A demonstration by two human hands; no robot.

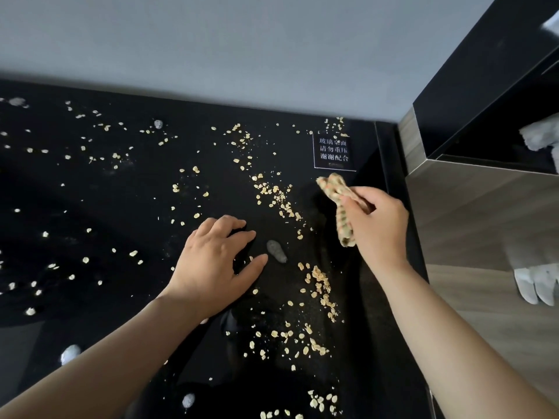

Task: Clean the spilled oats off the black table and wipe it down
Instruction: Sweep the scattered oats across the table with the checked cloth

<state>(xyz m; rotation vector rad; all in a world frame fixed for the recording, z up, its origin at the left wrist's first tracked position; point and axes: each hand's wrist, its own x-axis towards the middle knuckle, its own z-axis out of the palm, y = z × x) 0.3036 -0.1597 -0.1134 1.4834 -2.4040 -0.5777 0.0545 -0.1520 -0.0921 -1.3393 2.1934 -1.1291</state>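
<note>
Oats (273,192): pale flat flakes, loose, scattered over most of the desk (121,207). They lie thickest in a ragged band from the far right down towards the near edge, with sparse singles on the left.
Desk: glossy black top.
Cloth (334,189): tan, patterned, bunched into a roll and gripped in the right hand (378,225) over the desk's right side, both ends protruding.

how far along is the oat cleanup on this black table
Barely started. Done: nothing obvious, since oats still cover most of the black table, densest in a band by the hands. In hand: the right hand grips a bunched cloth; the left hand rests on the table. Left: gathering the oats, clearing grey smudges, then wiping.
</note>
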